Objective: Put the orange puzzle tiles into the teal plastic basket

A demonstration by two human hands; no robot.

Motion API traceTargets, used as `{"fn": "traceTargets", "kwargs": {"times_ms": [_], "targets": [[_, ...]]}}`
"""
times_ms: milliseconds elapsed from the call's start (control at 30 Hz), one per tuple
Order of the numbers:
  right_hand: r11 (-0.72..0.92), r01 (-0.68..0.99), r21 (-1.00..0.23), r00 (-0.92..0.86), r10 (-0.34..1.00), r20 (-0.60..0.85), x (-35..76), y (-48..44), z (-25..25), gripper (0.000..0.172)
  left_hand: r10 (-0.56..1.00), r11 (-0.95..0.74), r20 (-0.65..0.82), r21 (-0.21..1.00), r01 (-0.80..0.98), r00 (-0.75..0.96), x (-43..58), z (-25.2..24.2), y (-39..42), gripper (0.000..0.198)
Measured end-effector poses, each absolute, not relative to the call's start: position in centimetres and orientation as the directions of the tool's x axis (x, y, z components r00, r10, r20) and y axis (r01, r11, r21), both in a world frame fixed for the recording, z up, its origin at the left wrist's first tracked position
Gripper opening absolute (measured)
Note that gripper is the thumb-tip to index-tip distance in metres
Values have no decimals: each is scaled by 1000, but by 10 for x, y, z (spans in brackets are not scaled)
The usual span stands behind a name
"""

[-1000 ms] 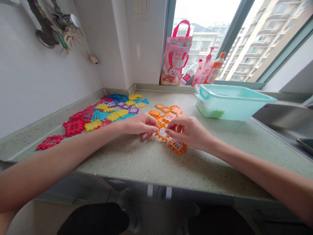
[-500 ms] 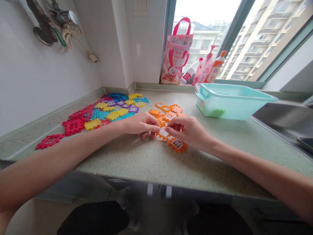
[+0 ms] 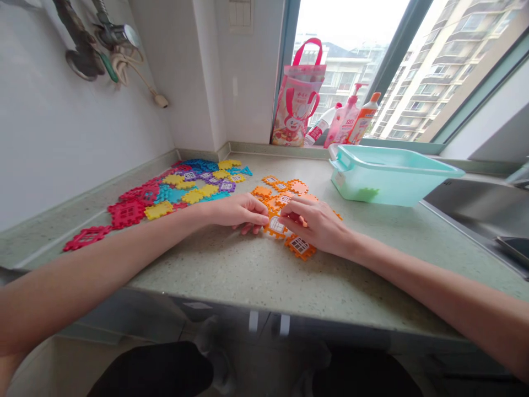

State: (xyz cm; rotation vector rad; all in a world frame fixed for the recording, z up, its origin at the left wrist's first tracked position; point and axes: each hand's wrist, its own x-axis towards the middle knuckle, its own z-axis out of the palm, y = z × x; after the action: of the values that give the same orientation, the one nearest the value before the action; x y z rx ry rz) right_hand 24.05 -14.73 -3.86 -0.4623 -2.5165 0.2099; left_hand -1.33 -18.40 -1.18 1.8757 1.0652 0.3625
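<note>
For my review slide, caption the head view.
Left hand and right hand hold an orange tile, left of a turquoise tub.

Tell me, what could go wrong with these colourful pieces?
The orange toothed plastic tile with a white window might slip, since the left hand and right hand hold only its edges. The right hand could nudge the loose-looking orange window tile beside it. The left forearm might brush the yellow toothed plastic tile nearby.

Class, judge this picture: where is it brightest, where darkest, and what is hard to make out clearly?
Head view: the sky is washed-out white; head view: the area below the counter is darkest; head view: the green shape looks hazy through the tub.
</note>
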Motion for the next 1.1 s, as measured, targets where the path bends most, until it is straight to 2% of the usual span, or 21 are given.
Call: {"fn": "traceTargets", "kwargs": {"times_ms": [433,667,867,1100], "targets": [[943,297,-152,-817,333,470,240,-147,-37,19,777,-244,-152,822,515,610,-15,-15,-180,37],[934,266,-240,-858,343,383,246,-139,-21,20,772,-283,-131,806,520,622,-12,-16,-180,37],[880,330,-343,-855,432,286,243,-140,-16,16,760,-283,-150,799,530,633,-11,-15,-180,35],[874,394,-283,-830,471,300,239,-141,-22,12,754,-289,-161,790,541,637,-10,-13,-180,35]]}}
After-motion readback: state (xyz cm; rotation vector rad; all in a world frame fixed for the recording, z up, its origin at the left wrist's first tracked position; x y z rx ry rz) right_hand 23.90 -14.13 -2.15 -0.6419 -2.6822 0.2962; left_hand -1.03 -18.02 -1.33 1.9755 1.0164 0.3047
